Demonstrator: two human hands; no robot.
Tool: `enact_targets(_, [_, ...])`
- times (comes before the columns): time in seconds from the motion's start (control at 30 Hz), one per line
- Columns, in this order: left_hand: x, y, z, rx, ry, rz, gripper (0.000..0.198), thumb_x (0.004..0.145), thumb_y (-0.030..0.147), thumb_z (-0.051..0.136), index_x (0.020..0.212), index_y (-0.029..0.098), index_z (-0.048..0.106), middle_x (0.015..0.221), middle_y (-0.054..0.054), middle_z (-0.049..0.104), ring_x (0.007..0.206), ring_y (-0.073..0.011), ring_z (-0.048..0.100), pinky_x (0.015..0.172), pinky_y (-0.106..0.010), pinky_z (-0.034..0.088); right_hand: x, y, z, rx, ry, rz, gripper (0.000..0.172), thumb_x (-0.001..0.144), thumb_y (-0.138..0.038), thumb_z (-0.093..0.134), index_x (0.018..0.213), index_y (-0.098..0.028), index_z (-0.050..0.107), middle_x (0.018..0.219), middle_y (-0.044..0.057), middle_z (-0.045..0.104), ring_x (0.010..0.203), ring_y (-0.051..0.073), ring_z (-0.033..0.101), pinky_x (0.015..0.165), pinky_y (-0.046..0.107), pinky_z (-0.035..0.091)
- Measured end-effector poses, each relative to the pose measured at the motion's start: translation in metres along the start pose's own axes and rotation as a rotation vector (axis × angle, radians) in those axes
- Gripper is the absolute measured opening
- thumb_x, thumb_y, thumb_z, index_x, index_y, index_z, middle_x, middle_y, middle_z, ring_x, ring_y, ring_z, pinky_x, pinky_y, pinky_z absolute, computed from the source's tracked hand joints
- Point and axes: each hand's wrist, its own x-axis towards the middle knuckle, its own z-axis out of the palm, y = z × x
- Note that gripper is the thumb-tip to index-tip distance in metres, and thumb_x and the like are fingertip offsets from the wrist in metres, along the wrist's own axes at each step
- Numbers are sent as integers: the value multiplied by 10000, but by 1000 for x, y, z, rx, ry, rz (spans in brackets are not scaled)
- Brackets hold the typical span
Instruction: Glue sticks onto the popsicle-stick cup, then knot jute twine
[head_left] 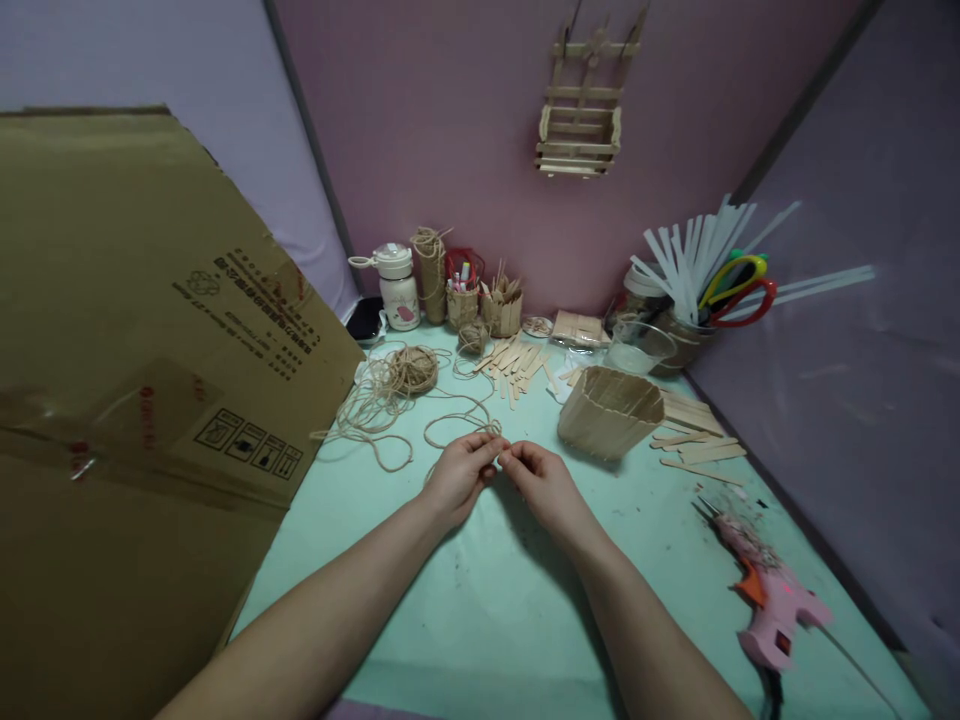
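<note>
the left hand (466, 474) has its grip pinched closed on twine (492, 427); the right hand (541, 484) meets it fingertip to fingertip, its grip closed too, on what is too small to tell. the twine loops over the desk (480, 620) just beyond, near a twine ball (414, 370). rightward stand a tan container (600, 432) and, nearer, a pink glue gun (780, 600).

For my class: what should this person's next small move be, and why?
Perhaps straighten the twine beside the left hand: it lies in loose curves that might tangle, close to where that hand and the right hand come together. Whether either hand holds it is too small to tell.
</note>
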Motion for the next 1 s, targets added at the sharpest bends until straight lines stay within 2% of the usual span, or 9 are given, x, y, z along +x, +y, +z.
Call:
enact_targets(0.33, [-1,-4,2,-12,20,18,324,591,331,819,705,115,607,645,20,529,569,-54,426,550,-202,322,0,1,0,-55,-65,-24,216,783,-355,571,668,-180,624,656,15,609,628,145,474,596,256,351])
enact_targets(0.43, [0,-4,3,-47,12,16,340,593,335,827,730,122,602,663,24,529,592,-56,454,568,-194,347,-2,0,2,-68,-32,-52,190,781,-326,562,655,-192,609,647,9,598,633,150,477,603,261,350])
enact_targets(0.57, [2,4,-1,-73,-53,-63,353,581,336,842,730,122,603,675,12,537,599,-61,476,561,-187,364,-3,-2,0,-113,-12,-66,212,813,-348,536,673,-202,601,671,12,602,672,165,503,645,279,371])
enact_targets(0.63, [3,10,-5,-25,-100,-107,336,610,350,826,721,119,609,669,6,534,566,-52,455,521,-181,335,-2,-3,-3,-122,63,-73,225,833,-379,521,717,-209,612,693,17,606,694,175,516,670,293,386])
enact_targets(0.73, [0,17,-8,91,-195,-166,315,663,372,792,729,116,621,694,-13,557,553,-48,453,502,-183,314,0,-6,-10,-116,203,-172,214,839,-374,524,943,-229,644,930,51,647,854,201,557,764,324,420])
enact_targets(0.8, [-3,19,-8,143,-243,-184,314,676,384,781,741,120,624,701,-19,569,579,-57,478,525,-185,330,2,-7,-13,-123,170,-258,291,844,-344,523,1101,-249,619,1151,70,612,1029,218,542,864,352,416])
enact_targets(0.83, [-4,19,-7,158,-243,-175,316,674,390,780,739,124,622,691,-15,568,586,-61,482,537,-186,336,2,-7,-14,-139,130,-284,290,848,-334,520,1108,-254,620,1194,70,599,1082,222,526,904,365,403])
enact_targets(0.93, [-4,17,-3,216,-183,-77,319,666,411,774,712,135,620,647,4,559,567,-61,456,546,-196,328,2,-8,-15,-222,98,-323,144,857,-321,529,893,-247,647,1043,58,645,1037,225,537,930,377,375])
enact_targets(1.0, [-3,15,-1,284,-119,16,313,670,419,762,699,135,633,620,9,558,558,-64,441,546,-204,319,2,-7,-14,-295,134,-341,152,861,-318,536,755,-234,604,891,48,635,920,218,545,864,358,385])
